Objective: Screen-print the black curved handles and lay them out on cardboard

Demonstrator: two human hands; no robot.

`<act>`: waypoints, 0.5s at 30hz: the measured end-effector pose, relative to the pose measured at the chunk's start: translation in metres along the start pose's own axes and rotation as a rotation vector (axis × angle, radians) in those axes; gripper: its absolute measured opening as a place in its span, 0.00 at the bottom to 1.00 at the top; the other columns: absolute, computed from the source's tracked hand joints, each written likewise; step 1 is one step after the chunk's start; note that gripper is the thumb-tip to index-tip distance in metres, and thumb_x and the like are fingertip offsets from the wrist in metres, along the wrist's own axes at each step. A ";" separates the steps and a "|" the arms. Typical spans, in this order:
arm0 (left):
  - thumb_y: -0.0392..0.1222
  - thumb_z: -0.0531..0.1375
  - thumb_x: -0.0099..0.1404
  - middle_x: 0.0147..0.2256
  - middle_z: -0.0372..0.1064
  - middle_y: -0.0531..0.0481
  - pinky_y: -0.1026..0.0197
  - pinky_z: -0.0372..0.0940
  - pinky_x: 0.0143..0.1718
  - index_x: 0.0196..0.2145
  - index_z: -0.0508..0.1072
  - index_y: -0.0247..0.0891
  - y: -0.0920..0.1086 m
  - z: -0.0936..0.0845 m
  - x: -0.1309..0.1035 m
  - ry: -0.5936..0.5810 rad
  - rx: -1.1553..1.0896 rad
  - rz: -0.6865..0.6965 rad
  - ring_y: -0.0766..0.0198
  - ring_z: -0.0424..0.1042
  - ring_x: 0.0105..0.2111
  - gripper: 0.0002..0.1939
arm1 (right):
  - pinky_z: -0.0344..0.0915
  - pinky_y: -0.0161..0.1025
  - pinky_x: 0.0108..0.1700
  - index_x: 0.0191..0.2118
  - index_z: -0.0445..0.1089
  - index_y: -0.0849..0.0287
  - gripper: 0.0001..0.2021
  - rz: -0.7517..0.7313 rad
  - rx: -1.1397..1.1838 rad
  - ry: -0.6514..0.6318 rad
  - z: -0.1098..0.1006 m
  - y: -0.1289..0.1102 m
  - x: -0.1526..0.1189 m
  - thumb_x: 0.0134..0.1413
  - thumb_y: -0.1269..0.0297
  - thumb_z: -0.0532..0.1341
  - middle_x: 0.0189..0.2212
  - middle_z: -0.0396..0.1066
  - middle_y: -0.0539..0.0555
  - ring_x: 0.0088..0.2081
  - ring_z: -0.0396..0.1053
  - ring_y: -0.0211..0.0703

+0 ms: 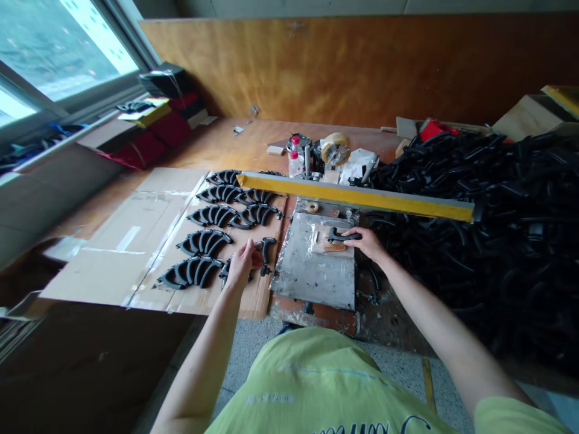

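My right hand (367, 242) is closed on one end of a black curved handle (339, 235). It is held over a plastic-wrapped tan pad (333, 246), which lies on a grey metal plate (312, 274). My left hand (244, 263) pinches the end of another black curved handle (268, 248) at the right edge of a cardboard sheet (169, 241). Several more such handles (203, 241) lie overlapped in rows on that sheet. Part of one is hidden beneath my left hand.
A yellow-faced bar (357, 194) crosses above the plate. Loose black handles (452, 259) form a big heap on the right. Behind the bar stand red-capped bottles (295, 161) and a tape roll (335, 149). Red and black boxes (158, 135) sit by the window.
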State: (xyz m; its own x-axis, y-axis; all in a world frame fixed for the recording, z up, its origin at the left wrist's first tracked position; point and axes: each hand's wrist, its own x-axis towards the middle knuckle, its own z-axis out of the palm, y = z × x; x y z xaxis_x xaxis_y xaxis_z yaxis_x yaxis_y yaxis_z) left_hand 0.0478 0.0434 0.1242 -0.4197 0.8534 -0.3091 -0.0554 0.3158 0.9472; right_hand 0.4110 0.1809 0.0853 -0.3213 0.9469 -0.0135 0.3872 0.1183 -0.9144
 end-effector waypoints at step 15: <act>0.59 0.52 0.65 0.25 0.70 0.51 0.67 0.64 0.25 0.38 0.74 0.36 0.132 0.072 -0.019 -0.130 -0.199 0.455 0.69 0.67 0.22 0.23 | 0.63 0.49 0.52 0.47 0.75 0.51 0.15 -0.359 -0.669 -0.015 0.036 -0.009 -0.007 0.56 0.70 0.58 0.45 0.73 0.56 0.48 0.66 0.51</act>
State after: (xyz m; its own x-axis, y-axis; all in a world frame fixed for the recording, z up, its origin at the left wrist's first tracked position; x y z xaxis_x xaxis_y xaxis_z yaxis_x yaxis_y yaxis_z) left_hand 0.1138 0.0989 0.2493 -0.3262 0.9345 0.1426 -0.0697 -0.1743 0.9822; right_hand 0.3785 0.1622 0.0788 -0.5363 0.8123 0.2291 0.6968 0.5793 -0.4229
